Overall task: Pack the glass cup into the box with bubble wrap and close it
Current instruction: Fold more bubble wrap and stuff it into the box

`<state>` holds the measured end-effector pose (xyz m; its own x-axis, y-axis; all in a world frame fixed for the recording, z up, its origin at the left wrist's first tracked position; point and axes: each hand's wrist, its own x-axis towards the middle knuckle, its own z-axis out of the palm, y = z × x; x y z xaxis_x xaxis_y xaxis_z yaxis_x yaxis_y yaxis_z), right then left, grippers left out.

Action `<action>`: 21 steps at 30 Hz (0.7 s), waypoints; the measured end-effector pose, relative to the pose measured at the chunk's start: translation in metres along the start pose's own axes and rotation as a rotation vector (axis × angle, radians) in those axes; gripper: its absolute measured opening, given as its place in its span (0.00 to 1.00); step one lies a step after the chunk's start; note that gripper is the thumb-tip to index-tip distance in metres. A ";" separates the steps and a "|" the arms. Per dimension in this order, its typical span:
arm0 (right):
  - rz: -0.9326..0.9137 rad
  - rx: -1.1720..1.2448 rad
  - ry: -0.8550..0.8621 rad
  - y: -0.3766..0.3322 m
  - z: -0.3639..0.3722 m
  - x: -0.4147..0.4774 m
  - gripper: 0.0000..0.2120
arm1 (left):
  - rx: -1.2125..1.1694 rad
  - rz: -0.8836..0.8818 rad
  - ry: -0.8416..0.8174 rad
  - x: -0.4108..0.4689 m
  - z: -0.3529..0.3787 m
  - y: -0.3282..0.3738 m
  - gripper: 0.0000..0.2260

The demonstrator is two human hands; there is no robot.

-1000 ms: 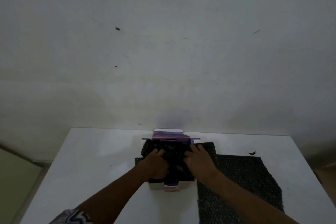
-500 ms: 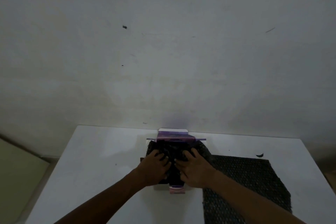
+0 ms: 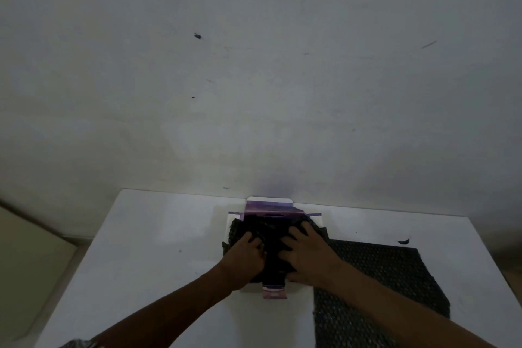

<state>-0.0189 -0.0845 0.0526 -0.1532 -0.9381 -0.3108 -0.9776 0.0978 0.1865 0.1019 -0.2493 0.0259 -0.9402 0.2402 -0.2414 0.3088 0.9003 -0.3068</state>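
Observation:
A white and purple box (image 3: 269, 206) lies open on the white table (image 3: 158, 237), its lid flap standing at the far side. Black bubble wrap (image 3: 267, 230) fills the box and spills over its left and right edges. My left hand (image 3: 245, 258) and my right hand (image 3: 306, 254) lie side by side on the wrap, fingers curled into it and pressing down. The glass cup is hidden under the wrap and my hands. A small purple flap (image 3: 274, 292) sticks out at the box's near edge.
A second sheet of black bubble wrap (image 3: 381, 282) lies flat on the table right of the box. A small dark scrap (image 3: 403, 241) sits beyond it. The table's far edge meets a plain white wall (image 3: 254, 79).
Both hands have drawn together over the middle of the wrap, bunching it inward. The wrap's right corner has pulled in from the flat sheet. The view has shifted slightly left.

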 end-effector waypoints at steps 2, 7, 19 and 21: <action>0.076 -0.036 0.055 0.005 0.005 -0.007 0.11 | -0.019 0.037 -0.021 0.003 0.001 0.000 0.10; 0.247 0.049 0.181 -0.002 0.007 0.008 0.09 | -0.164 -0.016 -0.055 0.010 -0.003 -0.006 0.07; 0.289 0.183 0.321 -0.020 0.031 0.009 0.06 | -0.398 -0.239 0.063 -0.004 0.000 0.019 0.15; 0.261 0.137 0.290 -0.017 0.029 0.008 0.07 | -0.343 -0.209 0.021 -0.013 -0.006 0.023 0.17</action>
<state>-0.0076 -0.0846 0.0202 -0.3703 -0.9288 0.0098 -0.9246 0.3696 0.0919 0.1201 -0.2297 0.0273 -0.9815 0.0432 -0.1864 0.0479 0.9986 -0.0211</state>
